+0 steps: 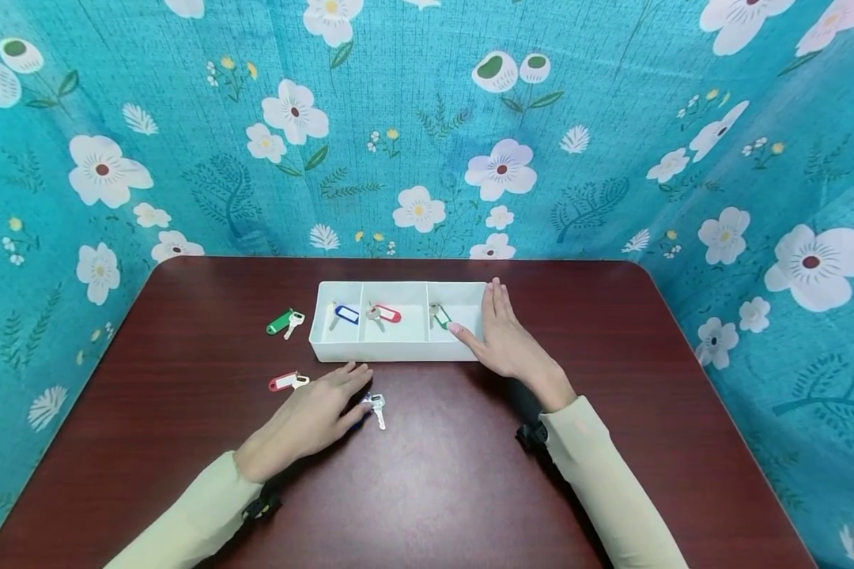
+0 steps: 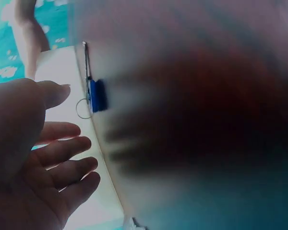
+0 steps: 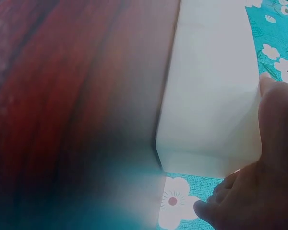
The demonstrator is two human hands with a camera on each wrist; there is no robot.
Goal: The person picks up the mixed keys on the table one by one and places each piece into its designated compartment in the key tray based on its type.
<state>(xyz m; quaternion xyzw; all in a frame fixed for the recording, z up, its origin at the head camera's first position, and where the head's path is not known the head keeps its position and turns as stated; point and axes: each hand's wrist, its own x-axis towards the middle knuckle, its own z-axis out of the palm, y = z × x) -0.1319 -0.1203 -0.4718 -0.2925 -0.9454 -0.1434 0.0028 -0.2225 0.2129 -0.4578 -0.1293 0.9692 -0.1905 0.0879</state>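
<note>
A white three-compartment tray (image 1: 398, 352) stands on the table. Inside it lie keys with tags: blue tag (image 1: 346, 314) at left, red tag (image 1: 389, 314) in the middle, green tag (image 1: 442, 318) at right. My right hand (image 1: 507, 341) rests at the tray's right end, fingers extended along the end wall, thumb over the front rim. My left hand (image 1: 311, 416) is in front of the tray with relaxed fingers, holding nothing. Beside its thumb lies a key (image 1: 378, 408) with a blue tag (image 2: 99, 96), partly hidden by the hand in the head view.
Left of the tray lies a key with a green tag (image 1: 281, 322). Closer to the left hand is a key with a red tag (image 1: 282, 382). A flowered blue cloth (image 1: 398, 142) hangs behind and beside the dark wooden table (image 1: 455, 490).
</note>
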